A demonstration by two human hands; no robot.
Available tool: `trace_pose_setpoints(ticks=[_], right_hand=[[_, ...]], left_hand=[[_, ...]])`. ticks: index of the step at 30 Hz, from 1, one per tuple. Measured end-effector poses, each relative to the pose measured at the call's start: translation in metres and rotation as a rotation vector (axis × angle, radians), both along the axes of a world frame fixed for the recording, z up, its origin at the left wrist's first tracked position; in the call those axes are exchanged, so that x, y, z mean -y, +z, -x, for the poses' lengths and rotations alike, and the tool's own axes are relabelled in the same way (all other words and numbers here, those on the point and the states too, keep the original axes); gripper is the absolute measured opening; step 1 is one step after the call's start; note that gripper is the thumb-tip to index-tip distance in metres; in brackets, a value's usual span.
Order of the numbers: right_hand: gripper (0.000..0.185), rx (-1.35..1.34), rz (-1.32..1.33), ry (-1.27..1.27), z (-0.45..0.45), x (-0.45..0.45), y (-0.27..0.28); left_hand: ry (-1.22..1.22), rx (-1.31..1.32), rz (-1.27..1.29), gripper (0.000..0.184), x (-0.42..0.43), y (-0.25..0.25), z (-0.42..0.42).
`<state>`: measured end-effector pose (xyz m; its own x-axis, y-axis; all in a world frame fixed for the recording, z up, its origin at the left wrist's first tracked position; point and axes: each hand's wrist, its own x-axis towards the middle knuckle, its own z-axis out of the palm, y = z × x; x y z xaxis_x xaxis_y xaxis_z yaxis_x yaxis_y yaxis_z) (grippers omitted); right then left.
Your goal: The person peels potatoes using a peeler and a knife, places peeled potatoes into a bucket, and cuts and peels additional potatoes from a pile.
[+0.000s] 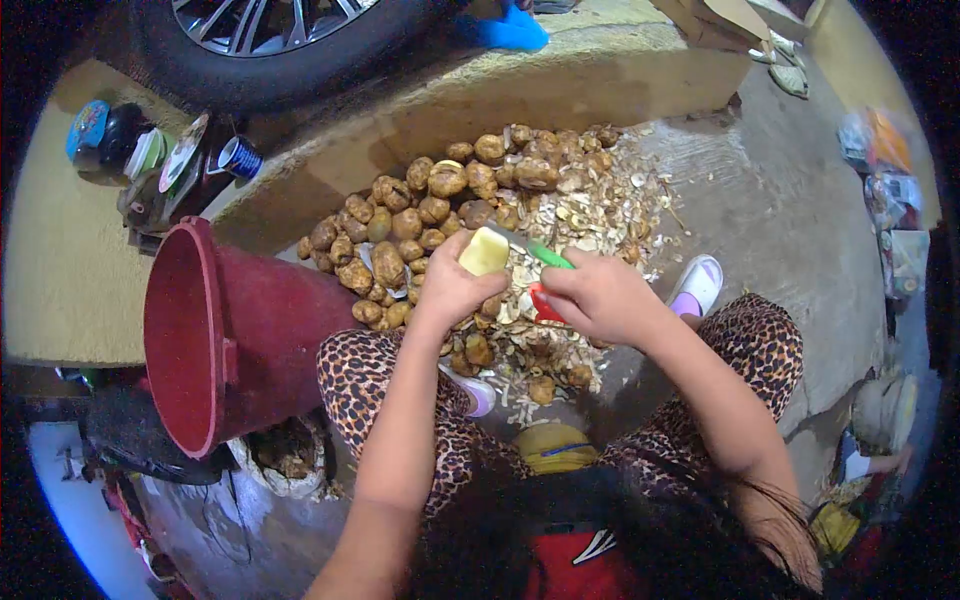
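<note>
A pale yellow peeled piece (484, 251) is in my left hand (455, 285), its fingers wrapped round the lower part. My right hand (610, 300) is closed on the green handle of a knife (547, 255), whose blade points left and touches or nearly touches the top of the peeled piece. Something red (545, 303) shows just under my right hand; what it is I cannot make out. Brown, round, unpeeled pieces (408, 224) are heaped behind and left of my hands. Pale peelings (590, 215) lie scattered beyond and beneath my hands.
A tilted dark red bucket (270, 340) stands at the left, with a sack (285, 455) below it. Behind the heap runs a low concrete ledge (560, 100), with a car wheel (270, 60) above it. Bags (893, 200) line the right edge.
</note>
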<state>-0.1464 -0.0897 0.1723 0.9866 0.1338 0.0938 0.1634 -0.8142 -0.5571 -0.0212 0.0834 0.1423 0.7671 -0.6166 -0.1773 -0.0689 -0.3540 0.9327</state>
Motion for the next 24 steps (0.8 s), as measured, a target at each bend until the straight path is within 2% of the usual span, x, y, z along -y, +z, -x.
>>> trace_pose_setpoints(ticks=[3, 6, 9, 15, 16, 19, 22, 24], right_hand=[[0.016, -0.015, 0.090, 0.015, 0.003, -0.008, -0.005], [0.016, -0.024, 0.068, 0.013, 0.002, -0.010, -0.009], [0.015, -0.041, 0.036, -0.002, 0.001, -0.011, -0.010], [0.015, 0.017, 0.002, -0.013, -0.004, -0.004, -0.031], [0.015, 0.007, -0.010, -0.021, -0.004, -0.004, -0.034], [0.017, -0.246, -0.013, -0.096, -0.004, 0.021, -0.065], [0.018, -0.036, -0.074, -0.117, -0.009, 0.010, -0.068], [0.017, -0.037, -0.084, -0.098, -0.011, 0.001, -0.052]], left_hand=[[0.002, 0.110, 0.007, 0.042, 0.002, -0.008, 0.001], [0.045, 0.226, -0.080, 0.041, 0.008, 0.002, 0.010], [0.046, 0.262, -0.031, 0.041, 0.009, 0.003, 0.012], [0.051, 0.427, -0.088, 0.040, 0.009, 0.000, 0.013], [0.108, 0.528, -0.073, 0.040, 0.008, 0.001, 0.015], [0.259, 0.844, 0.040, 0.041, 0.006, 0.014, 0.015], [0.239, 0.655, -0.028, 0.040, 0.001, 0.006, 0.007], [0.234, 0.593, -0.051, 0.041, 0.000, 0.004, 0.007]])
